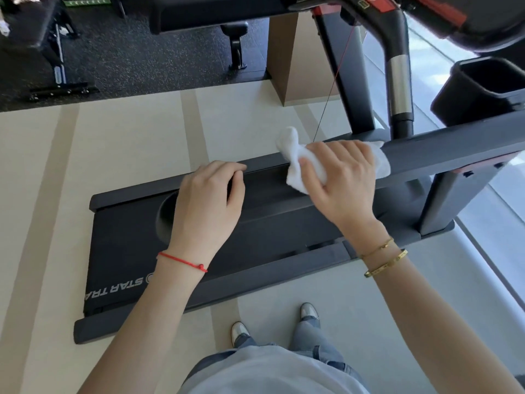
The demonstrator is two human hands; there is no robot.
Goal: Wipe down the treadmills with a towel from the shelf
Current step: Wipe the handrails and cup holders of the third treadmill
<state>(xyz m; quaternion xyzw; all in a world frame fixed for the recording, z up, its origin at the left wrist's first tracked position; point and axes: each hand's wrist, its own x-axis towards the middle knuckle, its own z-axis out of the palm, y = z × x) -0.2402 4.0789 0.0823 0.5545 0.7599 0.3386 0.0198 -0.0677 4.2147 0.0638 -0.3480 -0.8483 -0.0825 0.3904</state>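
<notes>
Red string bracelet (183,261); gold bangles (383,258); jeans (309,341).

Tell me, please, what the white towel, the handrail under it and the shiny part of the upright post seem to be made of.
The white towel looks like soft terry cotton: it bunches in fuzzy folds under the right hand. The handrail seems matte dark grey plastic or coated metal; its even, dull surface leaves this open. The shiny sleeve on the post looks like polished metal, as it shows bright reflections.
</notes>
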